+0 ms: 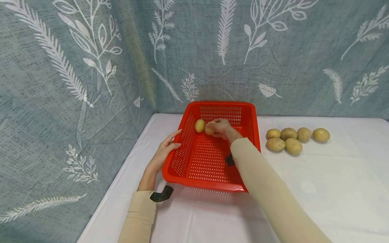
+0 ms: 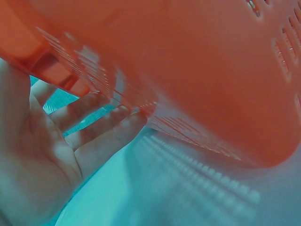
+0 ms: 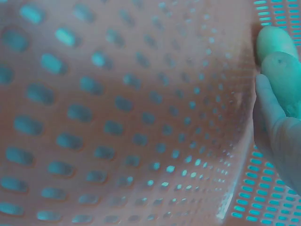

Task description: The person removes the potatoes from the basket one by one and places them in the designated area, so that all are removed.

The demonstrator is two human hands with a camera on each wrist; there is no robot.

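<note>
A red slotted plastic basket (image 1: pixel 209 185) stands on the table, its near edge towards me. Inside it, near the far left corner, lies one potato (image 1: pixel 200 126). Right beside that one, my right hand (image 1: pixel 223 129) grips a second potato (image 1: pixel 209 128) low in the basket; the right wrist view shows the held potato (image 3: pixel 281 80) against the other potato (image 3: pixel 275 40). My left hand (image 1: pixel 162 153) supports the basket's left side from outside, and in the left wrist view its extended fingers (image 2: pixel 110 134) touch the slotted wall.
To the right of the basket, several potatoes (image 1: pixel 293 146) lie in two loose rows on the white tablecloth (image 1: pixel 328 189). A grey-green leaf-patterned curtain (image 1: pixel 194 50) hangs behind the table and along its left side.
</note>
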